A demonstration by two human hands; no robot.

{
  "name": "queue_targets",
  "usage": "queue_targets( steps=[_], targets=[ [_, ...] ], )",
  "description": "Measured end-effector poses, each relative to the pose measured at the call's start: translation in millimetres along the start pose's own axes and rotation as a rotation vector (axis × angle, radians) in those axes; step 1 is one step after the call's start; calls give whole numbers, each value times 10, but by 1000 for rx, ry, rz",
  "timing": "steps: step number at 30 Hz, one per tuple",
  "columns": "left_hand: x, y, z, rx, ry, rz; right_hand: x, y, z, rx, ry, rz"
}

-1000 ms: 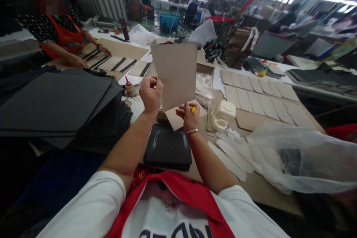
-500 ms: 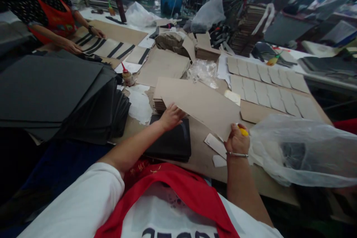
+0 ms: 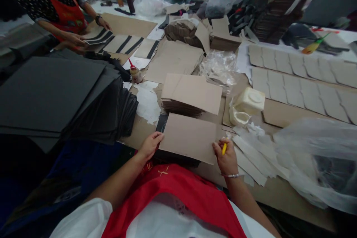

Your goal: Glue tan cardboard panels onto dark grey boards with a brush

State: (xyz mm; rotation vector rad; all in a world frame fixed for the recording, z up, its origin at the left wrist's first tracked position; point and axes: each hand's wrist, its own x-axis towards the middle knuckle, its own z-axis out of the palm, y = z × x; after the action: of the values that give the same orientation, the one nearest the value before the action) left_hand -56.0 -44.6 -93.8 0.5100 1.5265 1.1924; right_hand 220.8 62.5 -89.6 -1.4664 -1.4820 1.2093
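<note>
Cluttered factory workbench (image 3: pixel 281 200) carried a flat beige cardboard sheet (image 3: pixel 188 138) at its near edge, lying over a black folder (image 3: pixel 161 123). The left hand's (image 3: pixel 150 146) fingers lay together against the sheet's left edge; the right hand's (image 3: pixel 227 158) clamped a yellow pencil (image 3: pixel 224 149) beside its right corner.

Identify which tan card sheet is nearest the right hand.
The loose sheet lying on the black pad, its edge beside the right hand. The stacked sheets and the larger sheet lie farther up the table.
</note>
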Motion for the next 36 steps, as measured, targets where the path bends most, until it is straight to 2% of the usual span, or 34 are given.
queue_targets(
  steps=[3, 6, 8, 14, 24, 30, 36],
  targets=[
    [89, -90, -186, 330, 171, 91, 69, 157, 231, -148, -19, -44],
    [173, -58, -305, 680, 217, 173, 129, 221, 395, -288, -9, -83],
    [218, -48, -345, 773, 225, 168, 158, 228, 473, -375, 4, -120],
    [363, -108, -384, 745, 227, 82, 258, 238, 580, -430, 10, -125],
    [445, -112, -429, 841, 139, 47, 296, 267, 570, -403, -3, -71],
    [517, -175, -471, 813, 84, 32, 304, 279, 559, -373, -18, -57],
    [520, -137, -431, 879, 120, 33, 302, 261, 575, -441, -25, -32]
  ],
)
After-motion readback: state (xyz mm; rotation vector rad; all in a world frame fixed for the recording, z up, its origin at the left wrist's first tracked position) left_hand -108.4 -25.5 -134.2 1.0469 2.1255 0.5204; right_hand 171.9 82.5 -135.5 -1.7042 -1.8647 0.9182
